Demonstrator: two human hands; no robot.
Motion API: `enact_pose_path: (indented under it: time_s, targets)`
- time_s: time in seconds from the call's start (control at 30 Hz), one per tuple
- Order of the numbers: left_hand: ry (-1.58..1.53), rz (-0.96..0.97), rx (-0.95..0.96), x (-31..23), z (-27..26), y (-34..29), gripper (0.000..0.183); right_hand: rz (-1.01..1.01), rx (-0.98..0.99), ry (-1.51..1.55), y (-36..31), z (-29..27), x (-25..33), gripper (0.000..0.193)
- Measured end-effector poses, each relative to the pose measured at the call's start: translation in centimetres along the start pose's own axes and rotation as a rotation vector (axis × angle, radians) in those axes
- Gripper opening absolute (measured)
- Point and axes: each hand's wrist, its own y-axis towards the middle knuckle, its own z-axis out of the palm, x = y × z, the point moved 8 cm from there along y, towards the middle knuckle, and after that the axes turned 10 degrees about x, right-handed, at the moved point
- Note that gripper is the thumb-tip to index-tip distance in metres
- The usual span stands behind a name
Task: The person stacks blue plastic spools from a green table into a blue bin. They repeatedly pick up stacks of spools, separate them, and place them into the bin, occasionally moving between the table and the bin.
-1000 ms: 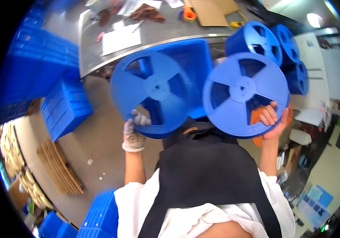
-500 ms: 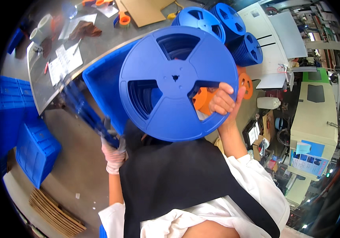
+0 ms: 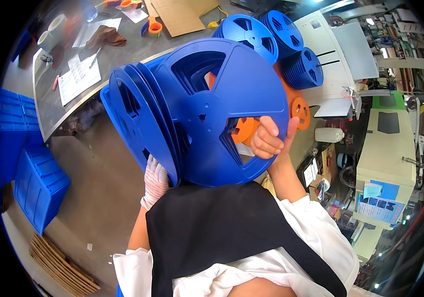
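Note:
My bare right hand [image 3: 271, 141] is closed round the rim of a big blue plastic reel flange [image 3: 256, 84], its fingers passing through a window. More blue discs show behind it through the windows. My left hand [image 3: 155, 184], in a white striped glove, grips the lower edge of a few blue reel flanges [image 3: 145, 126]. These stand tilted, seen partly from the side, and overlap the left part of the big disc. Whether the two groups touch is hard to make out. The gloved thumb is hidden.
Behind the discs is a blue bin [image 3: 107, 99], mostly covered. A metal table [image 3: 133, 42] carries papers, tape dispensers and cardboard. Stacked blue reels [image 3: 306, 69] and orange reels [image 3: 300, 113] stand beyond, right. Blue crates [image 3: 41, 185] and cardboard sheets [image 3: 61, 262] lie left.
My left hand has brought its flanges up and rightward against the view of the big disc, turning them from nearly edge-on. The right-hand disc has shifted slightly and turned a little.

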Motion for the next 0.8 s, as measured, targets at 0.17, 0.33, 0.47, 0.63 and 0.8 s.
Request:
enact_pose_path:
  time_s: [0.17,0.33,0.47,0.63,0.8]
  targets:
    - [0.104,0.107,0.026,0.2,1.5,0.0,0.039,0.015,0.000,0.023,0.3,-0.1,-0.3,0.058]
    - [0.114,0.164,0.053,-0.6,1.7,0.6,0.036,0.025,-0.009,0.046,0.3,-0.5,-0.7,0.057]
    - [0.104,0.177,0.063,0.0,3.5,-0.5,0.036,0.044,-0.094,0.120,2.0,-1.7,-0.6,0.056]
    - [-0.261,-0.109,0.157,1.1,4.7,-0.3,0.055,0.058,-0.282,0.132,5.5,-3.9,-0.2,0.060]
    - [-0.567,-0.359,0.115,3.4,4.6,-2.0,0.048,0.279,-0.535,-0.327,8.6,-5.9,0.3,0.066]
